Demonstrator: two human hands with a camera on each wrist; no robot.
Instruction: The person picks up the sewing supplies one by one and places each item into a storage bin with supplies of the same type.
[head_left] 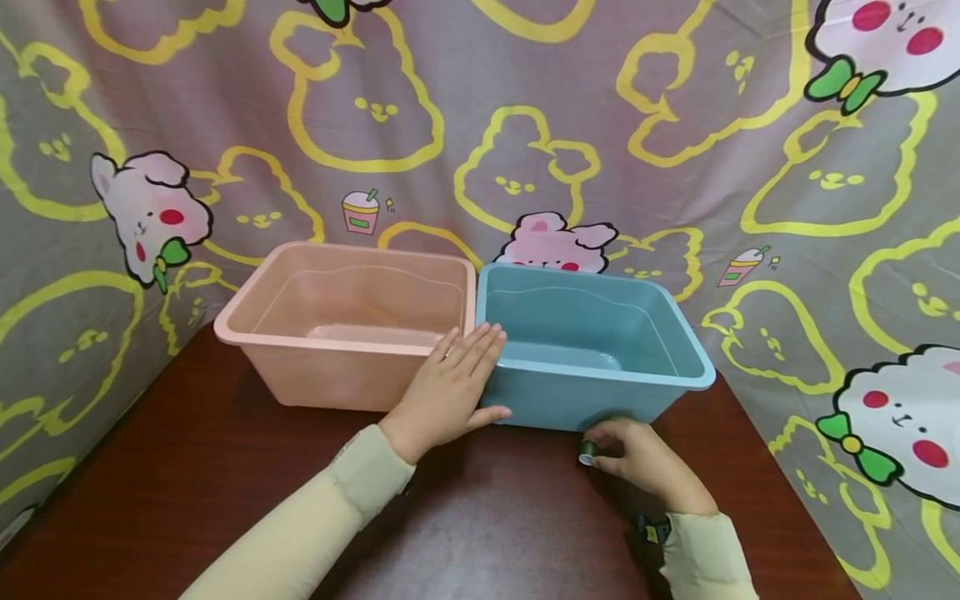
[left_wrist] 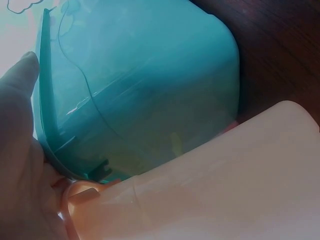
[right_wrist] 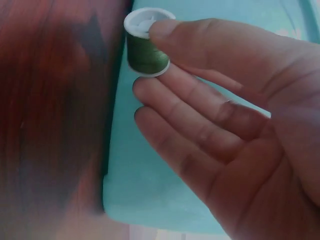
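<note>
Between thumb and fingers, my right hand (head_left: 637, 458) pinches a small spool of green thread (right_wrist: 148, 54) with white ends. In the head view the spool is low, in front of the blue bin (head_left: 585, 396), near its bottom edge. My left hand (head_left: 450, 387) lies with straight fingers on the front rims where the blue bin meets the pink bin (head_left: 330, 375). Its thumb points toward the blue bin's front wall. In the left wrist view the undersides of the rims show beside this hand (left_wrist: 20, 135).
Both bins stand side by side on a dark reddish-brown table (head_left: 495, 517). A grey curtain (head_left: 420, 75) with yellow outlines and cartoon rabbits hangs behind and on both sides. A dark strap (head_left: 652, 530) sits at the right wrist.
</note>
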